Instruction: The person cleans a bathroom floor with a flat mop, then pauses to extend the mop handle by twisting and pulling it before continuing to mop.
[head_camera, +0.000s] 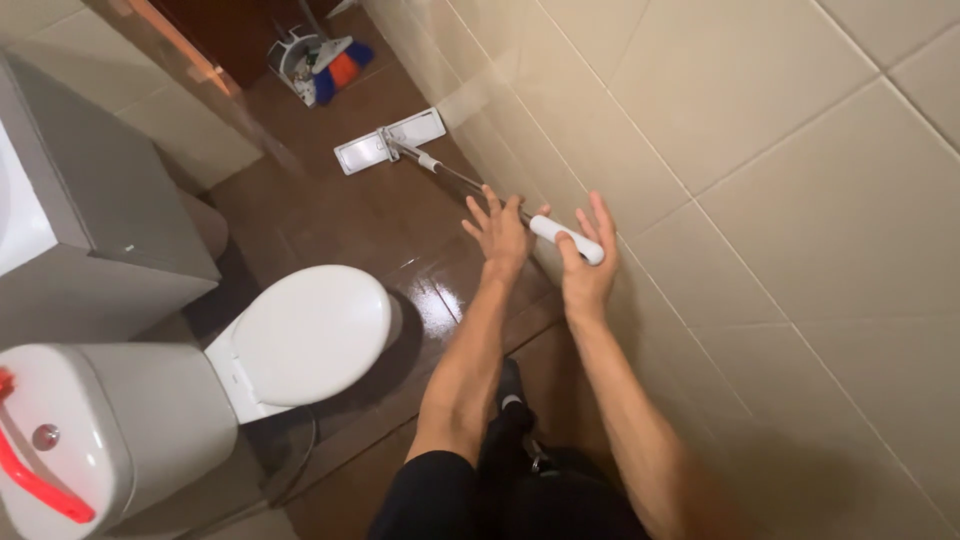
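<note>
A flat mop has its white rectangular head (388, 141) lying on the brown tiled floor. Its metal pole runs up along the beige tiled wall to a white grip (568, 240). My right hand (585, 262) is at the grip. The grip lies across the crook of the thumb, and the fingers are straight and spread, not closed around it. My left hand (500, 235) is just left of the pole with its fingers fanned out, holding nothing. Both bare forearms reach forward from the bottom of the view.
A white toilet (300, 335) with its lid down stands to the left, with its cistern (100, 430) near the bottom left corner. A grey cabinet (90, 200) is at the far left. A brush set with blue and orange bristles (325, 62) sits far back. The beige wall (780, 200) fills the right side.
</note>
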